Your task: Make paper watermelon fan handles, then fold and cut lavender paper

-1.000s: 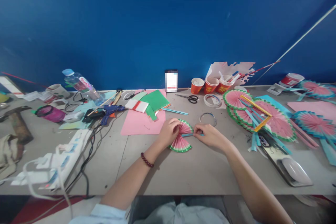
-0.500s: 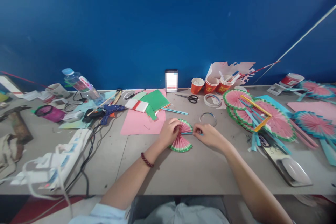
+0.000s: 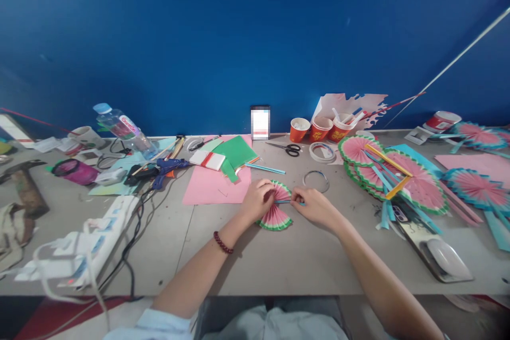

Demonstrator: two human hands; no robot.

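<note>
A pleated paper fan point(image 3: 276, 217), pink with a green and white edge, is partly spread on the grey table in front of me. My left hand point(image 3: 258, 199) is closed on the fan's left side near its middle. A thin blue stick point(image 3: 283, 202) runs from the fan's centre to the right. My right hand point(image 3: 308, 203) pinches this stick's right end, close to the fan's edge. My left fingertips hide part of the fan's centre.
Pink paper point(image 3: 207, 188), green paper point(image 3: 239, 152) and a glue gun point(image 3: 165, 170) lie left. Scissors point(image 3: 292, 150), a wire ring point(image 3: 316, 181) and paper cups point(image 3: 299, 130) are behind. Finished fans point(image 3: 422, 180) and a mouse point(image 3: 448, 259) sit right, a power strip point(image 3: 107, 239) left.
My right hand has shifted slightly left along the stick, nearer the fan. My left hand has hardly moved.
</note>
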